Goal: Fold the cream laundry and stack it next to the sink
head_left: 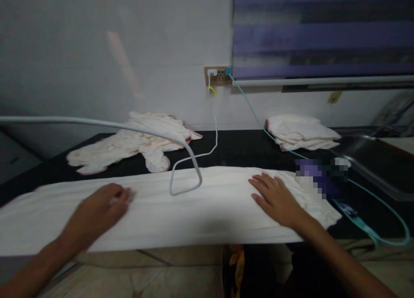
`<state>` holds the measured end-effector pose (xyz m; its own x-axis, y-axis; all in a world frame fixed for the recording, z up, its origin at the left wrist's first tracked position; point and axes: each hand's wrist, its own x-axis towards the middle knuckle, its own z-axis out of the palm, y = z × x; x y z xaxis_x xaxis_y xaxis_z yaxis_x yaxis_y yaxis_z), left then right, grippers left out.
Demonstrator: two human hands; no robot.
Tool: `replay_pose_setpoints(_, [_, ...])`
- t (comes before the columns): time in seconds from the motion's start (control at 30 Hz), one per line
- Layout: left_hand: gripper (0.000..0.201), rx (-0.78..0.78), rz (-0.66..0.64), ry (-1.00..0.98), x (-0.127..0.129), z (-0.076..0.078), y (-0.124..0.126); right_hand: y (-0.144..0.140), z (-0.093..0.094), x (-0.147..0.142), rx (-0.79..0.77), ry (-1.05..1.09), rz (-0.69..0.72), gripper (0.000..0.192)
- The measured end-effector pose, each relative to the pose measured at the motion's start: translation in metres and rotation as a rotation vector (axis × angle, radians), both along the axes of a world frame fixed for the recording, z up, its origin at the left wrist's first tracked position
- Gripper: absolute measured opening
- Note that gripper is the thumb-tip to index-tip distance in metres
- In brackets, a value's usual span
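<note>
A long strip of white cloth (194,207) lies spread across the black tabletop along its front edge, with creases along its length and crumpled folds at its right end. My right hand (274,199) rests flat on the right part of the cloth, fingers spread. Over the left part is my left hand (103,207), its fingers curled in toward the thumb and smeared at the tips. Whether it pinches anything cannot be made out. Between the hands, a grey-white cable (186,190) loops in front of the cloth, close to the camera.
Behind lie a loose heap of white garments (139,142) and a folded white stack (300,132). A teal cord (247,101) runs from the wall outlet (220,76) toward a partly pixelated purple object (312,168). At right sits a dark shallow tray (381,160).
</note>
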<state>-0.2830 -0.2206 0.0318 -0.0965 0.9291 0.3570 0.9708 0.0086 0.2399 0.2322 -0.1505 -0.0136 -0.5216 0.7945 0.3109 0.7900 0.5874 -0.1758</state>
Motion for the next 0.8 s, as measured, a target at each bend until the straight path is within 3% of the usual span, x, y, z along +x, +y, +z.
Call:
replay_pose_setpoints(0.13, [0.039, -0.109, -0.252, -0.059, 0.125, -0.020, -0.005, -0.011, 0.021, -0.001, 0.079, 0.135, 0.093, 0.040])
replay_pose_setpoints(0.2, [0.036, -0.015, -0.382, -0.149, 0.195, -0.025, -0.009, -0.030, 0.033, 0.004, 0.156, 0.272, 0.095, 0.035])
replay_pose_setpoints(0.3, [0.036, 0.111, -0.491, -0.212, 0.283, -0.032, -0.015, -0.072, 0.039, 0.022, 0.268, 0.556, -0.087, 0.027])
replay_pose_setpoints(0.4, [0.040, 0.163, -0.639, -0.232, 0.350, -0.036, -0.014, -0.109, 0.026, 0.051, 0.285, 0.752, -0.363, 0.025])
replay_pose_setpoints(0.5, [0.037, 0.081, -0.659, -0.207, 0.407, -0.028, -0.003, -0.122, 0.002, 0.083, 0.233, 0.787, -0.561, 0.035])
replay_pose_setpoints(0.6, [0.025, 0.029, -0.600, -0.207, 0.453, -0.019, 0.014, -0.114, -0.019, 0.110, 0.139, 0.772, -0.598, 0.052])
replay_pose_setpoints(0.7, [0.017, -0.007, -0.629, -0.246, 0.481, -0.024, 0.025, -0.102, -0.030, 0.127, 0.002, 0.822, -0.560, 0.058])
replay_pose_setpoints(0.8, [0.031, -0.043, -0.654, -0.200, 0.491, -0.039, 0.026, -0.101, -0.029, 0.131, -0.186, 0.958, -0.537, 0.062])
